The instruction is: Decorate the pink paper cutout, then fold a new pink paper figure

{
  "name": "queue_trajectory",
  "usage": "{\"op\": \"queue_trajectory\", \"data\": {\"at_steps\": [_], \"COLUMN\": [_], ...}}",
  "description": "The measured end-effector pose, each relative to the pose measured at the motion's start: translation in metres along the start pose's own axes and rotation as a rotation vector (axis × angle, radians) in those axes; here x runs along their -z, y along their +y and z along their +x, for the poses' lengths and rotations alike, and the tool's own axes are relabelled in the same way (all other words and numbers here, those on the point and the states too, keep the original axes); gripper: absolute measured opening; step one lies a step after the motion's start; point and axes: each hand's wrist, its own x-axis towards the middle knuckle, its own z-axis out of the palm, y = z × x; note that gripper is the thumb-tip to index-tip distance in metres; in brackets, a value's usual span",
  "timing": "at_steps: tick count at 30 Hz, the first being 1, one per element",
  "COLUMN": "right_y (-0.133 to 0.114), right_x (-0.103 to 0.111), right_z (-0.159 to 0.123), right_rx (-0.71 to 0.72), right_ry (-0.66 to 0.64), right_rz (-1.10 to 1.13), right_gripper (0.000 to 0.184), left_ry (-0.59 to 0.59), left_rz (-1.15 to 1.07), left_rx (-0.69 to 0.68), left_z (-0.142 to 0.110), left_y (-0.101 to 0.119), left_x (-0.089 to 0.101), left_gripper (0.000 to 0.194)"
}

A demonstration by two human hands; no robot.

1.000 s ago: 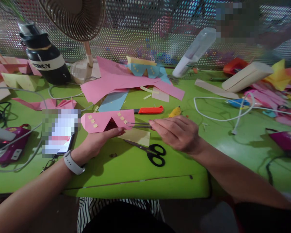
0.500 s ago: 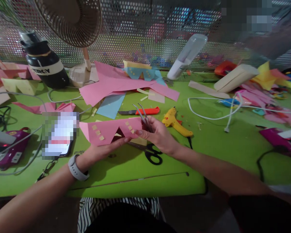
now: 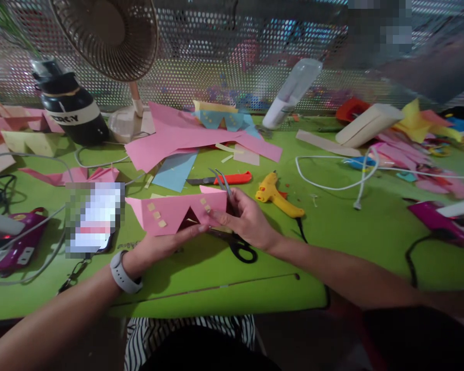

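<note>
pink folded paper point(image 3: 164, 211) is held above the green table point(image 3: 216, 288), with small yellow squares point(image 3: 151, 206) on both sides of its v-shaped notch. left hand point(image 3: 162, 247): closed on the lower edge, thumb at the notch, other fingers hidden by the paper. right hand point(image 3: 253, 219): closed around tweezers point(image 3: 225, 183), tips directed away from the wearer, thumb against the paper's right end. scissors point(image 3: 243, 252) lie partly hidden under the right hand; a yellow glue gun point(image 3: 276, 196) lies to its right. a red-handled cutter point(image 3: 235, 178) lies beyond the paper.
</note>
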Motion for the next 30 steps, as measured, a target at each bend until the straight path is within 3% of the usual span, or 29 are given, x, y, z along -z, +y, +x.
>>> {"op": "queue_trajectory", "data": {"at_steps": [4, 9, 13, 16, 18, 22, 25, 30], "right_y": [0.002, 0.003, 0.006, 0.005, 0.003, 0.001, 0.003, 0.002], "right_x": [0.002, 0.006, 0.013, 0.020, 0.024, 0.027, 0.025, 0.016], "right_z": [0.004, 0.008, 0.014, 0.022, 0.026, 0.031, 0.031, 0.026], "right_rx": [0.024, -0.017, 0.018, 0.070, 0.089, 0.097, 0.070, 0.014], "right_ry": [-0.007, -0.002, 0.050, 0.139, 0.187, 0.206, 0.173, 0.090], "right_rz": [0.057, 0.114, 0.180, 0.194, 0.198, 0.218, 0.256, 0.290], "right_gripper": [0.044, 0.041, 0.038, 0.038, 0.041, 0.048, 0.050, 0.052], "left_ry": [-0.063, -0.059, -0.148, -0.163, -0.104, 0.099, 0.192, 0.254], "left_rz": [0.148, 0.140, 0.101, -0.026, -0.184, -0.414, -0.415, -0.430], "left_rx": [-0.043, -0.063, 0.012, -0.044, -0.102, -0.123, -0.053, -0.005], "left_z": [0.002, 0.006, 0.009, 0.012, 0.015, 0.022, 0.026, 0.026], "left_y": [0.002, -0.002, -0.007, -0.006, -0.006, -0.004, -0.002, 0.001], "left_x": [0.000, 0.001, 0.005, 0.009, 0.012, 0.014, 0.012, 0.009], "left_gripper": [0.029, 0.032, 0.049, 0.063, 0.063, 0.043, 0.032, 0.031]}}
